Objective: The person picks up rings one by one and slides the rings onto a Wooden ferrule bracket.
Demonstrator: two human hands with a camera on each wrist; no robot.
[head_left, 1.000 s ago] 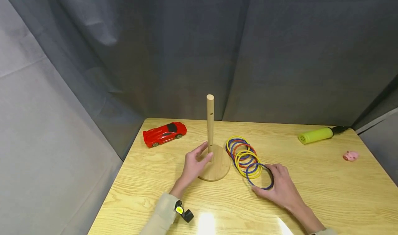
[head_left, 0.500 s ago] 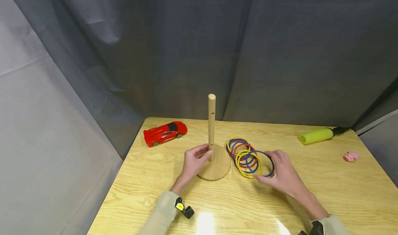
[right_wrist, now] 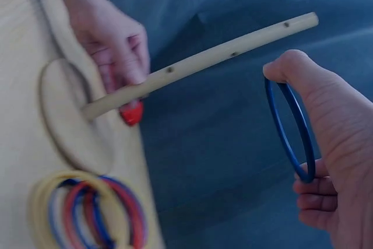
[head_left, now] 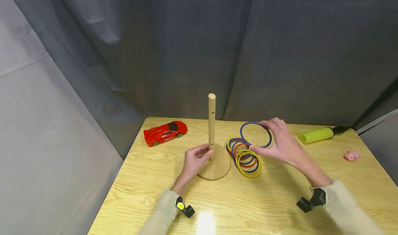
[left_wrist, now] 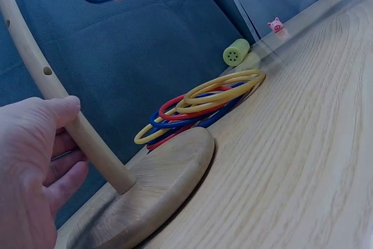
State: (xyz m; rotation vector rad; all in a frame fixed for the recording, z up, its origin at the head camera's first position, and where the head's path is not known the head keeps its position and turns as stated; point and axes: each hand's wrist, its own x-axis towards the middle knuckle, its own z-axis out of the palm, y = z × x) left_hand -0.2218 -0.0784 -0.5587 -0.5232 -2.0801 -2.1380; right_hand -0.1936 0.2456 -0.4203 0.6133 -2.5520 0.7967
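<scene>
A wooden peg point(head_left: 211, 124) stands upright on its round wooden base point(head_left: 222, 165) at the middle of the table. My left hand point(head_left: 193, 162) holds the peg low down, thumb on the near side and fingers behind it. My right hand point(head_left: 284, 143) grips a thin blue ring point(head_left: 241, 130) by its edge between thumb and fingers, raised above the table to the right of the peg. Below it, beside the base, lies an overlapping pile of yellow, red and blue rings point(left_wrist: 198, 106). In the right wrist view the blue ring hangs near the peg's upper end.
A red toy car point(head_left: 165, 133) sits at the back left of the table. Toward the back right lies a lime-green cylinder point(head_left: 317, 135) with a black end, and a small pink pig point(head_left: 351, 156) is in front of it. Dark curtains hang behind the table.
My right hand has lifted the blue ring up and away from the pile, toward the back. The fingers of my left hand have drawn in against the peg.
</scene>
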